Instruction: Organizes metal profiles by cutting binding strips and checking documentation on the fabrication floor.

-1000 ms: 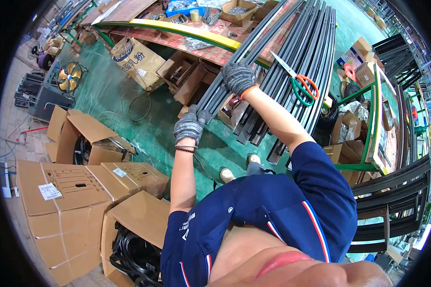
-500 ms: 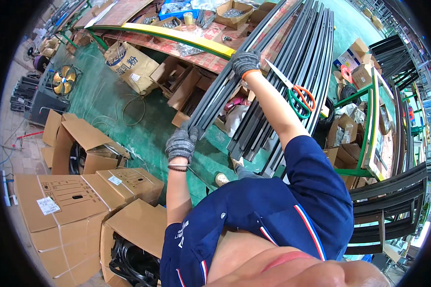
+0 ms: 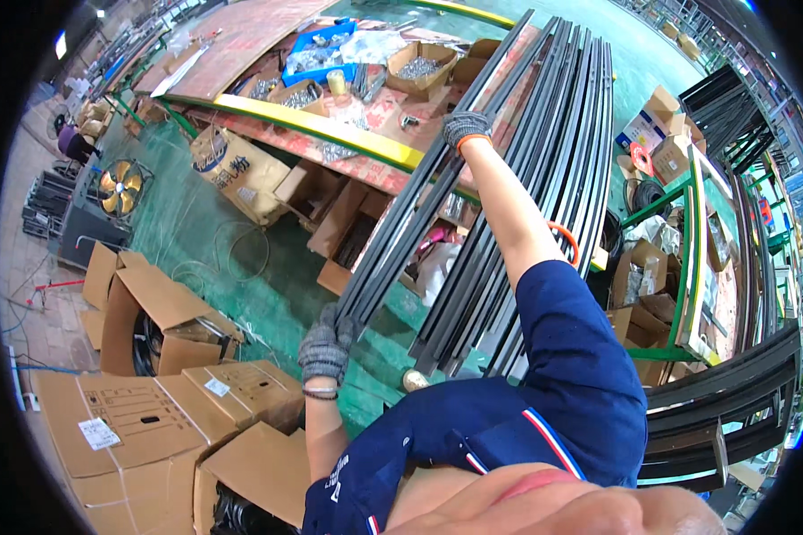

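Both my hands wear grey knitted gloves and are on a few long dark metal strips [image 3: 393, 245] slanting across the bench edge. My left hand [image 3: 324, 349] has its fingers wrapped round their near ends. Farther up the same strips, my right hand [image 3: 467, 129] is closed over them, an orange cuff at its wrist. Immediately to the right lies a thick bundle of similar dark strips [image 3: 544, 152], reaching from the bench past its near edge. Scissors [image 3: 565, 241] rest on that bundle; one orange handle loop shows, and my right forearm hides the rest.
The bench [image 3: 379, 165] holds a blue tray [image 3: 330, 36] and open cartons of small metal parts [image 3: 422, 71]. Cardboard boxes [image 3: 143, 410] stand at the lower left, with a fan [image 3: 120, 187] beyond. A green-framed rack [image 3: 687, 259] is on the right.
The whole view has shifted, so most things sit lower in the picture. My right arm now covers most of the scissors. Both hands keep their hold on the strips.
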Available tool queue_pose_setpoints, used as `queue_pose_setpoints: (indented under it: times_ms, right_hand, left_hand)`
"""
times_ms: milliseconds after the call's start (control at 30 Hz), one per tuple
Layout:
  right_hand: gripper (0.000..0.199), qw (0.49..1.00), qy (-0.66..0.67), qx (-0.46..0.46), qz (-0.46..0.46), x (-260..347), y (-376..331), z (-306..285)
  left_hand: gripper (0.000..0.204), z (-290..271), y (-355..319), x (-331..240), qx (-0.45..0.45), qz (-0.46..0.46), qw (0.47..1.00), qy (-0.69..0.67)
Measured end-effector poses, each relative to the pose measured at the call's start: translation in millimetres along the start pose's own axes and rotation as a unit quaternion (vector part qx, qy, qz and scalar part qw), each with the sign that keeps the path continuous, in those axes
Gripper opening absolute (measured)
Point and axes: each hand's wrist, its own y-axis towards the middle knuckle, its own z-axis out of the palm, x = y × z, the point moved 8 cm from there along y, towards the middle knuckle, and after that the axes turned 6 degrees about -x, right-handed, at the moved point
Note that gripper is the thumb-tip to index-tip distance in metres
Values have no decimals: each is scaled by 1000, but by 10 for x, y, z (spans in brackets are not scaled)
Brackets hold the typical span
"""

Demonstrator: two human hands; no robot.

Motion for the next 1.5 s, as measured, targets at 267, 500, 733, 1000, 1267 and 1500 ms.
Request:
queue_pose_setpoints:
  times_ms: [267, 500, 733, 1000, 1267, 1500]
  right_hand:
    - [35, 999, -10, -40, -35, -347, 595, -128]
    - [32, 1000, -20, -2, 14, -538, 965, 16]
    - [32, 998, 12, -55, 41, -671, 1032, -155]
    - [35, 997, 46, -47, 50, -682, 1002, -215]
    - [48, 948, 95, -267, -146, -769, -495, -769]
    - [50, 990, 98, -40, -97, -973, -2980, -362]
  left_hand:
    - [40, -54, -44, -12, -22, -1, 1000, -2]
    - [40, -67, -31, -65, -22, -12, 1000, 16]
    - [44, 2, -12, -34, 1, -17, 1000, -15]
    - [42, -24, -35, -33, 0, 4, 1000, -4]
    - [47, -86, -172, 64, -37, 12, 998, -44]
    - [49, 66, -685, 637, -52, -115, 985, -117]
